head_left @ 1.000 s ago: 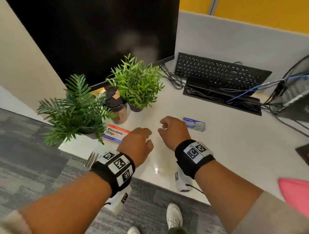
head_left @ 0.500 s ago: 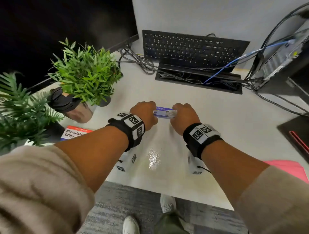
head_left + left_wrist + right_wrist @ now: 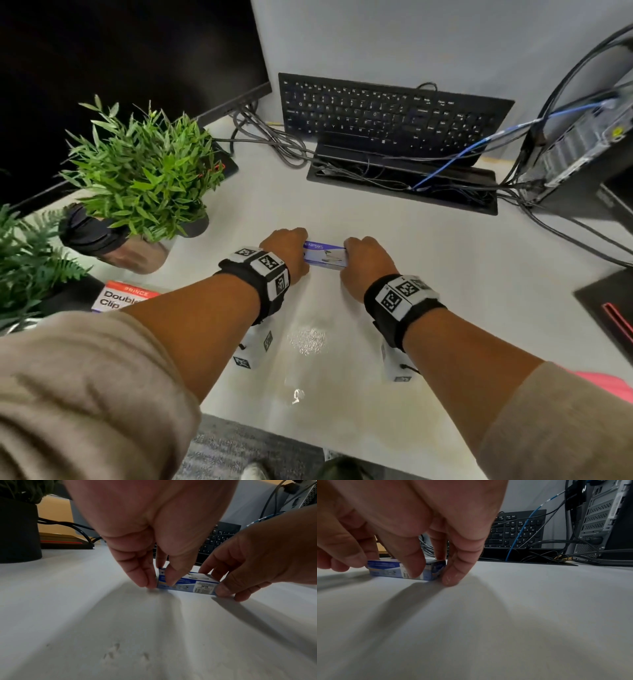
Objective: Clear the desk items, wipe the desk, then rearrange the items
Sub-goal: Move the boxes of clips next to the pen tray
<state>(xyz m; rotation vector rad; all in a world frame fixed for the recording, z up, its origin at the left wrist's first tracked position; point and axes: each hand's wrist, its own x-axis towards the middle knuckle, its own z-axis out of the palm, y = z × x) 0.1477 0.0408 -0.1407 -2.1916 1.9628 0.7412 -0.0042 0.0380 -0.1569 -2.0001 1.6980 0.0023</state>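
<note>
A small blue and white box (image 3: 325,255) lies on the white desk (image 3: 428,274), in the middle. My left hand (image 3: 301,246) pinches its left end, fingers curled down over it (image 3: 160,582). My right hand (image 3: 349,253) pinches the right end between thumb and fingers (image 3: 435,576). In both wrist views the box (image 3: 188,584) (image 3: 390,570) rests flat on the desk with fingertips touching the surface beside it.
Two potted plants (image 3: 144,171) (image 3: 27,260), a dark-lidded bottle (image 3: 113,240) and a Double Clip box (image 3: 123,299) stand at the left. A keyboard (image 3: 387,113) leans at the back behind a cable tray (image 3: 400,185). A computer tower (image 3: 582,147) is at the right.
Both hands moved forward from the near desk to the small box and took hold of its two ends. The box has stayed on the desk.
</note>
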